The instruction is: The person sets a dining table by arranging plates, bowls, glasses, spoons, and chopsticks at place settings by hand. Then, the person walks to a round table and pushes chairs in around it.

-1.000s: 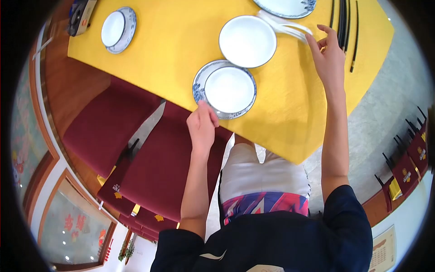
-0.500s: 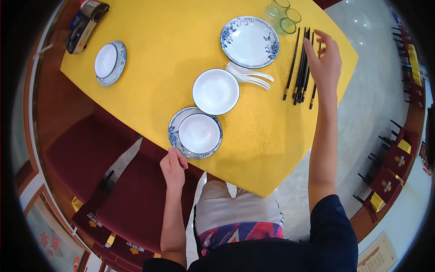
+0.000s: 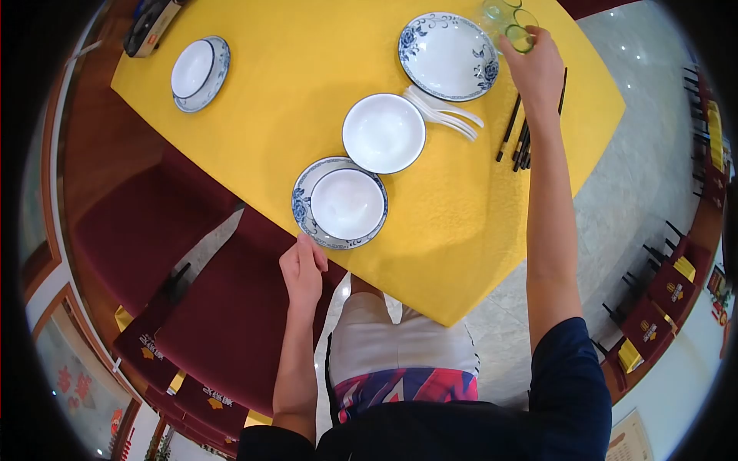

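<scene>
My left hand (image 3: 303,267) is loosely closed beside the near edge of a patterned plate (image 3: 302,201), on which a white bowl (image 3: 347,203) sits. Another white bowl (image 3: 383,133) stands just beyond, with several white spoons (image 3: 453,117) at its right. My right hand (image 3: 536,67) reaches over the black chopsticks (image 3: 510,129), partly hiding them. Its thumb and fingers are round the rim of the nearest green-rimmed glass (image 3: 520,39), at the table's far side. More glasses (image 3: 496,11) stand beside it. A large blue-flowered plate (image 3: 448,57) lies to their left.
The yellow table (image 3: 261,100) has a corner pointing toward me. At the left are a bowl on a saucer (image 3: 192,69) and a dark boxy item (image 3: 150,29). Maroon chairs (image 3: 223,323) stand against the near left edge, and more chairs (image 3: 653,315) are at the far right.
My right hand has moved from above the chopsticks to the glasses and closed round one rim. My left hand has stayed beside the near plate. The camera view has shifted.
</scene>
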A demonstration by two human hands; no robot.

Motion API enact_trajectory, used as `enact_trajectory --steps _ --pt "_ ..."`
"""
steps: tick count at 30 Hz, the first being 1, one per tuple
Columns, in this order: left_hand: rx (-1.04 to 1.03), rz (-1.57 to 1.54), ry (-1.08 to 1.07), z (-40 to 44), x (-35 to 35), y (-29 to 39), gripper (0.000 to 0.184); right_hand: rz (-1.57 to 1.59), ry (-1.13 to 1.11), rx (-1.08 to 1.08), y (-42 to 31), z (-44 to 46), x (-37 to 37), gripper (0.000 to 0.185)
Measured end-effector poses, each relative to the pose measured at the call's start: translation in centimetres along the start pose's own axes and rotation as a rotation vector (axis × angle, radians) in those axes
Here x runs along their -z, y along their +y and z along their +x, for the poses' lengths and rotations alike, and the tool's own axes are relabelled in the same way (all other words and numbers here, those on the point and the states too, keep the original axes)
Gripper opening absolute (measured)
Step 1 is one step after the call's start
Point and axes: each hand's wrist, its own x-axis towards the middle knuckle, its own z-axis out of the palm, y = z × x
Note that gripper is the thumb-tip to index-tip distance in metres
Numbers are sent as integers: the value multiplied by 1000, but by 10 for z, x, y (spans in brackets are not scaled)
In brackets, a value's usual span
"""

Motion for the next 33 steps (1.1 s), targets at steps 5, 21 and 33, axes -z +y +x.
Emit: enact_trajectory --steps 5,21,33 --pt "80 -166 69 5 4 11 51 356 78 -41 -38 -43 53 49" --pt "-102 -552 -184 33 -5 40 69 775 -425 271 -143 -181 92 60" --pt "-43 -844 144 83 72 59 44 -68 -156 17 37 69 -22 73"
